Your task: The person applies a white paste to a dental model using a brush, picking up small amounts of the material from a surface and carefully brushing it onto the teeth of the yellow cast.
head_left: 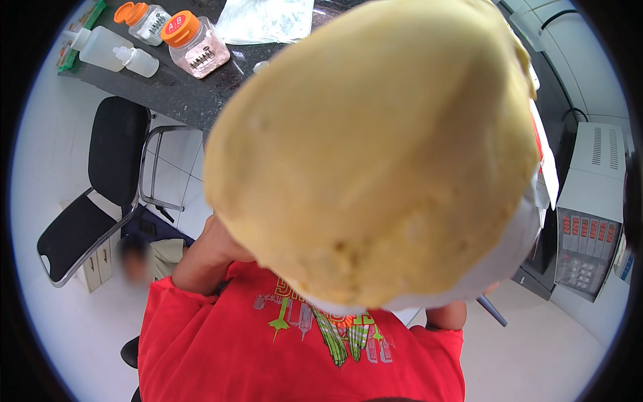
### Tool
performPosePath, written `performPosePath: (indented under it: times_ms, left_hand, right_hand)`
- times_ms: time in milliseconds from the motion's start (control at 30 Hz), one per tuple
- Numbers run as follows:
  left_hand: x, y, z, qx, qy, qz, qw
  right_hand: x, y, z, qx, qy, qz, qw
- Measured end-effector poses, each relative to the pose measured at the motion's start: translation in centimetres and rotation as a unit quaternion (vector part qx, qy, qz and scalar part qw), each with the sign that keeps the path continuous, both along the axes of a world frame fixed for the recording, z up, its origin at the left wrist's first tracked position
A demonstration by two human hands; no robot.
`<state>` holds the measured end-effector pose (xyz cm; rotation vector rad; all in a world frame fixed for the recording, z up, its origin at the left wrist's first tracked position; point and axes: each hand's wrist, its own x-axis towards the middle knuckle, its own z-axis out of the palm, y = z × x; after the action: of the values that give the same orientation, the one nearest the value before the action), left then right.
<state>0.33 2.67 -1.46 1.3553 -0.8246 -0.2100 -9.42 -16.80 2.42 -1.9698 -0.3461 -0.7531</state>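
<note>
A big rounded yellow lump (362, 161), like a plaster cast, fills the middle of the head view very close up. Its surface is smooth with small pits low down, and a whitish layer (442, 291) shows along its lower right edge. At the lump's lower left edge is my left hand (230, 242), its fingers hidden behind the lump, which it appears to hold up. Only a sliver of my right hand (493, 289) shows past the lower right edge; its fingers are hidden. Just below that sliver a blue-grey rod (492, 311) sticks out; its other end is out of sight.
Orange-lidded jars (201, 53) and white plastic bottles (107, 50) stand on the dark speckled counter (187, 94), near a clear plastic sheet (264, 20). Black chair (119, 151) at left, with a person (167, 253) partly visible below. A grey device with red displays (589, 228) stands right.
</note>
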Motion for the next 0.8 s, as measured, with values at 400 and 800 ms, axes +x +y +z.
performPosePath:
  times_ms: [400,800]
  left_hand:
    - [0.07,-0.72,0.45,-0.007,0.011,-0.005,1.000]
    - [-0.04,-0.84,0.86,-0.001,0.031,0.008,0.999]
  right_hand:
    - [-0.14,0.09,0.55,-0.001,0.003,-0.014,1.000]
    - [-0.33,0.11,0.69,-0.001,0.012,-0.019,1.000]
